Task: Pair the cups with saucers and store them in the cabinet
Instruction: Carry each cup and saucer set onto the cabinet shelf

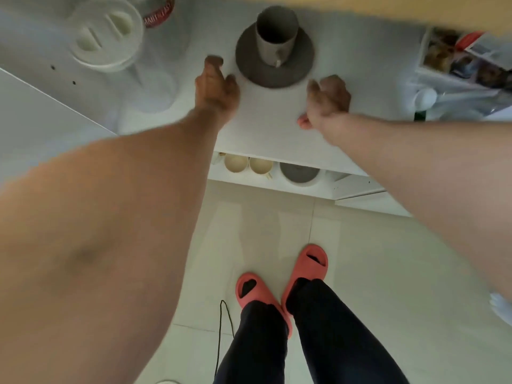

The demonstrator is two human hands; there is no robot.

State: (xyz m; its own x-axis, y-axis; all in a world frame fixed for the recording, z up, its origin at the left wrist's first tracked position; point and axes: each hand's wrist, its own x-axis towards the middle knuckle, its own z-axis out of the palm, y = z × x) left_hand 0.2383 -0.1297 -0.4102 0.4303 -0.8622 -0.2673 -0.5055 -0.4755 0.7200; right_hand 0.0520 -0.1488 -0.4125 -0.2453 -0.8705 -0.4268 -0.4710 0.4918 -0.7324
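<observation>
A grey cup (275,33) stands upright on a dark grey saucer (274,72) on the white cabinet top (266,134). My left hand (216,84) hovers just left of the saucer, fingers apart, holding nothing. My right hand (327,99) is just right of the saucer, fingers loosely curled and empty. Below the top, inside the open cabinet, two cream cups (235,163) (260,166) and a grey cup on a white saucer (300,173) sit on a shelf. The picture is blurred.
A white round lid or container (106,34) and a red-labelled tin (159,11) sit at the back left. Packets and a white box (465,59) crowd the right. An open cabinet door (41,112) stands left. My feet in coral slippers (304,273) are on the tiled floor.
</observation>
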